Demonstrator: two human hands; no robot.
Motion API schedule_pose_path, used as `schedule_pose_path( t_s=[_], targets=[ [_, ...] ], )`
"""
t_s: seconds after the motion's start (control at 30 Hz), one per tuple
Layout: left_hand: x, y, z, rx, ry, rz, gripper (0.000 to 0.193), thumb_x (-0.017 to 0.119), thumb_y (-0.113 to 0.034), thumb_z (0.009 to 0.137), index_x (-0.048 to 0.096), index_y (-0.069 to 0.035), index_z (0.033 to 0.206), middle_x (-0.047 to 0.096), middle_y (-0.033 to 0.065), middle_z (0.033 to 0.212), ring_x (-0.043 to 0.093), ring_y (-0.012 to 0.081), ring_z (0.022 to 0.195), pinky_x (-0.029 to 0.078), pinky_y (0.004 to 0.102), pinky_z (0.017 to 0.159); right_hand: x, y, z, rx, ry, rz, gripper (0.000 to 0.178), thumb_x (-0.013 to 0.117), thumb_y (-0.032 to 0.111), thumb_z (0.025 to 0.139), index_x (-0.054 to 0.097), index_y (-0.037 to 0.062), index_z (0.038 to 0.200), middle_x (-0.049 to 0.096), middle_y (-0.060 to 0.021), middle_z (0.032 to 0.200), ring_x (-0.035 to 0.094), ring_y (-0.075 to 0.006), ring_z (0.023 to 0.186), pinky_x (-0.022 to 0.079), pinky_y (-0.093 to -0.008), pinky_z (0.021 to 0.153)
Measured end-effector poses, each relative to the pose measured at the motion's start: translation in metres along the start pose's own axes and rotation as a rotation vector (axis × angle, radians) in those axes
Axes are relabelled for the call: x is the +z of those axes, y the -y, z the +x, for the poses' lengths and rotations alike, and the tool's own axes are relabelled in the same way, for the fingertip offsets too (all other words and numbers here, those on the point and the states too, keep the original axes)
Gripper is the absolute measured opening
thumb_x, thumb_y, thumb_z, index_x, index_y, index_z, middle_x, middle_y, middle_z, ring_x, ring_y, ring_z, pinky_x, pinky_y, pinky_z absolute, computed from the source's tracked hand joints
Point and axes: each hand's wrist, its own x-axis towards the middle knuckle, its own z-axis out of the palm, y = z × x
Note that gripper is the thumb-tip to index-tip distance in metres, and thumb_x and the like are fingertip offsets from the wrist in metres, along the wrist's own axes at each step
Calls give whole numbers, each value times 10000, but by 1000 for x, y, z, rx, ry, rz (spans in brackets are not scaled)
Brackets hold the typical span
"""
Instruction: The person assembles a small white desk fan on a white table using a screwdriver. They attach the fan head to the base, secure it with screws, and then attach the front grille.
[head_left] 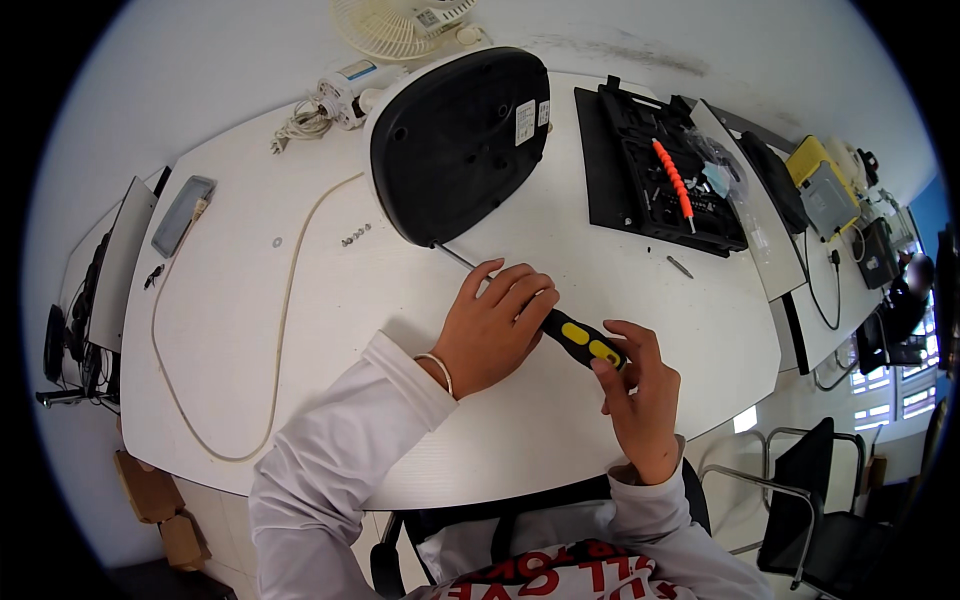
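Observation:
My right hand [640, 395] grips the end of a black-and-yellow screwdriver [566, 334] between thumb and fingers. My left hand [495, 335] is closed round its front part, near the shaft. The shaft slants up and left, and its tip meets the lower edge of a fan base [460, 145]. That base is tipped up, its black underside towards me, with a pale label on it. Several small screws [356, 236] lie left of the base, and a washer [277, 242] lies farther left. The base's cream power cord [287, 330] loops over the table's left side.
A black tool case [650, 205] with an orange flexible shaft [673, 183] lies back right; a small bit [680, 266] lies before it. Behind the base are a fan motor [345, 98] and a fan cage [375, 30]. A grey tray [182, 217] sits far left. Chairs [800, 470] stand right.

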Motion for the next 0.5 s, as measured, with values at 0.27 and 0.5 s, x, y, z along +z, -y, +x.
schedule_pose_path(
  t_s=[0.27, 0.5],
  targets=[
    [-4, -2, 1, 52, 45, -44, 505, 664, -60, 595, 489, -90, 1067, 509, 38, 1097, 485, 217, 1062, 316, 422, 972, -4, 5, 3, 183, 149, 282, 305, 547, 164, 873, 439, 23, 1121, 640, -114, 736, 443, -80, 361, 337, -197, 373],
    [-1, -1, -1, 154, 76, -61, 537, 654, -62, 592, 475, -84, 1098, 505, 48, 1119, 477, 226, 1087, 315, 439, 983, -4, 0, 4, 257, 295, 540, 279, 462, 175, 915, 419, 19, 1141, 635, -93, 719, 440, -59, 374, 336, -179, 376]
  ],
)
